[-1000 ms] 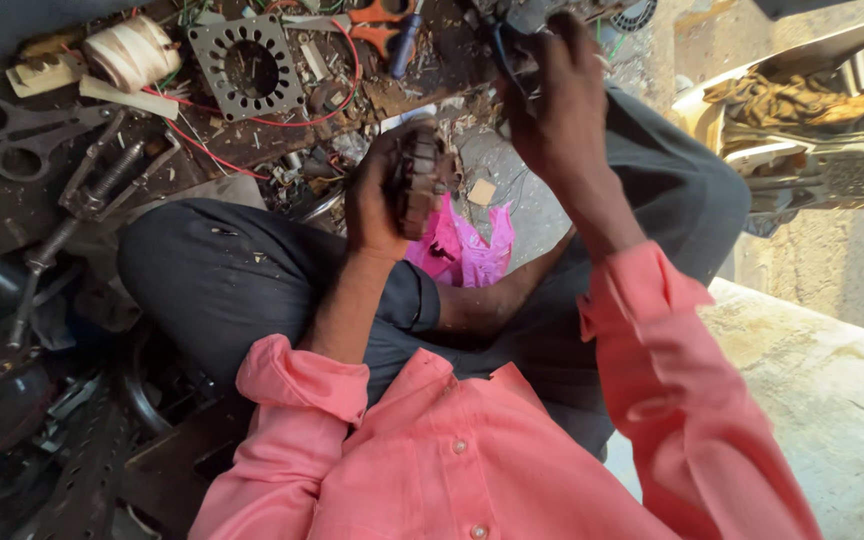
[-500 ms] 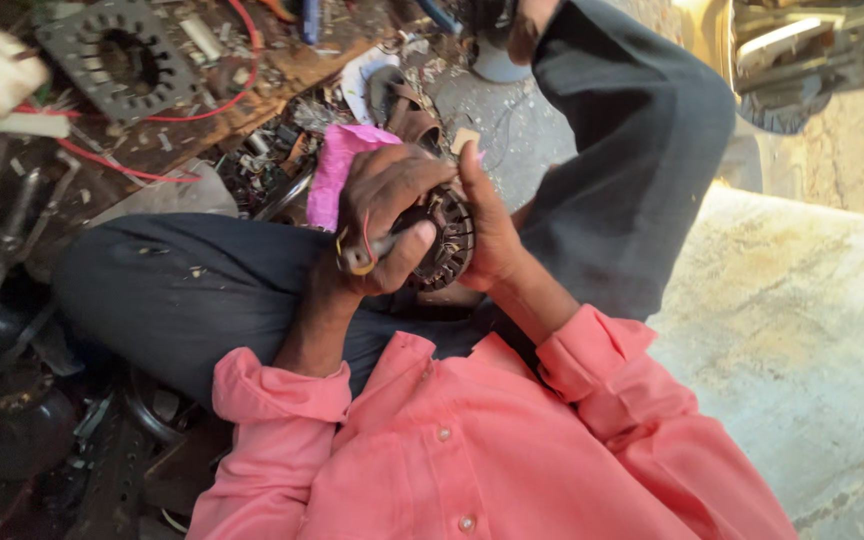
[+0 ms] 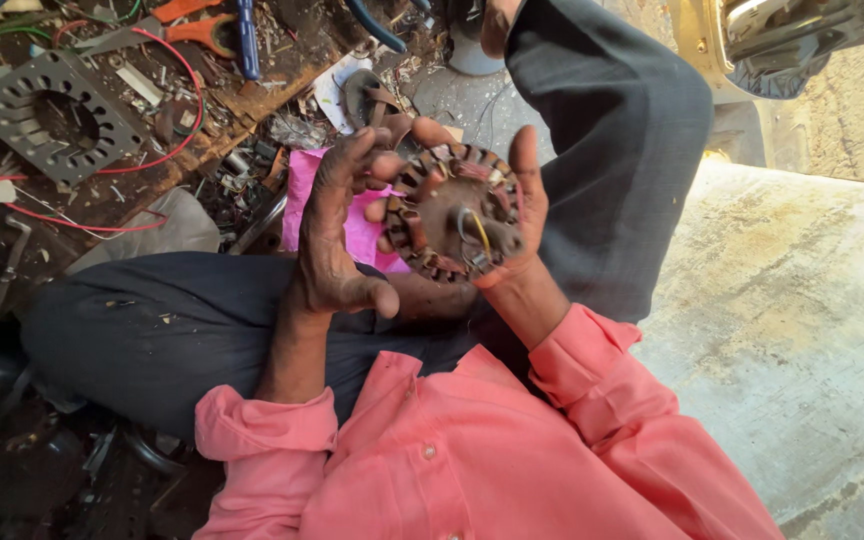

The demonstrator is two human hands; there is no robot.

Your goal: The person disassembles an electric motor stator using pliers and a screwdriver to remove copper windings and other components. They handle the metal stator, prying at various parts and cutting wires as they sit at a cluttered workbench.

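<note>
A person sits cross-legged, seen from above, with both hands raised over the lap. The right hand (image 3: 522, 215) grips a round motor stator (image 3: 452, 212), a dark disc ringed with copper-wound coils, cradling it in the palm with the thumb up along its three o'clock edge and fingers curled behind. The left hand (image 3: 337, 235) is at the stator's nine o'clock, fingers half-open and stretched toward the coil ring, fingertips touching its rim, thumb hanging loose below; it clasps nothing fully. A short yellow wire (image 3: 480, 232) shows near the stator's centre. Just behind the hands, at about ten o'clock, lies a pink cloth (image 3: 302, 190) on the floor. Below the hands are dark grey trousers (image 3: 152, 320) and, nearer the camera at six o'clock, the pink shirt sleeves (image 3: 512, 460). Farther out, at ten o'clock, a cluttered work area holds a square perforated metal plate (image 3: 57, 115), red wires (image 3: 167, 100), and orange-handled pliers (image 3: 202, 30) near the top edge. At three o'clock spreads a bare concrete floor (image 3: 812, 330).
</note>
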